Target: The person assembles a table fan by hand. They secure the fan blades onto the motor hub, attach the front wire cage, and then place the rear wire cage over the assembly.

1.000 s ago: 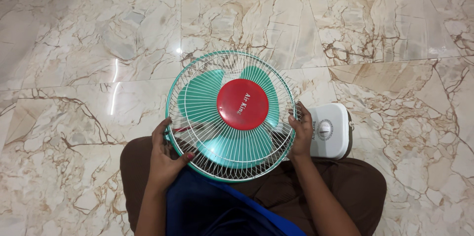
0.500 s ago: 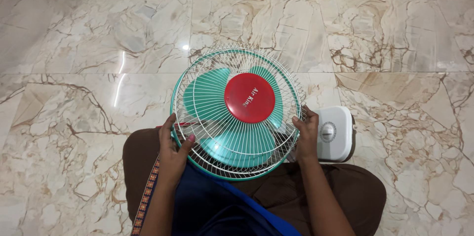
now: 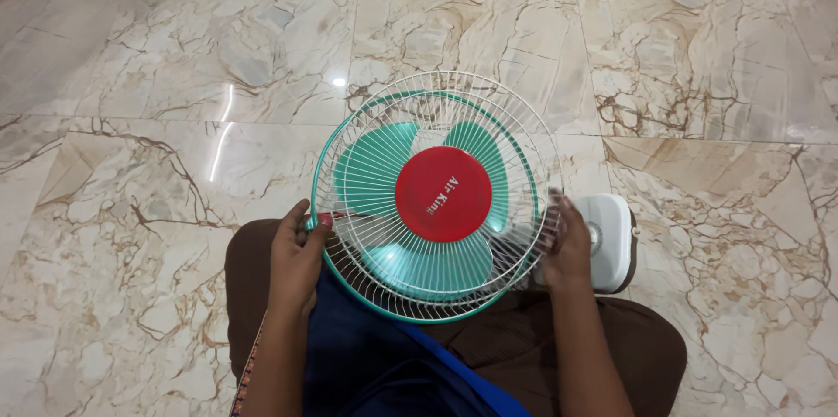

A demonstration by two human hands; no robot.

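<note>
Because the white wire front guard (image 3: 436,194) is gripped only at its two side edges and sits slightly off the teal rim (image 3: 410,310) of the rear guard, it could slip, tilt, or catch on the blades if either grip loosens. The left hand (image 3: 295,261) has its fingers curled and pinched on the guard's left edge; the right hand (image 3: 569,249) is blurred, its fingers seemingly wrapped on the right edge, so that hold is harder to judge. Thin wires may also bend or pinch fingertips under squeezing. This table fan lies face up across the seated person's lap, over brown trousers (image 3: 628,338) and dark blue cloth (image 3: 375,365), above a veined marble floor (image 3: 131,76). Its guard is round, with fine radiating wires, a glossy red centre disc (image 3: 443,193), and teal blades (image 3: 375,168) beneath. A white base (image 3: 611,242) with a dial peeks out beside the right hand.
</note>
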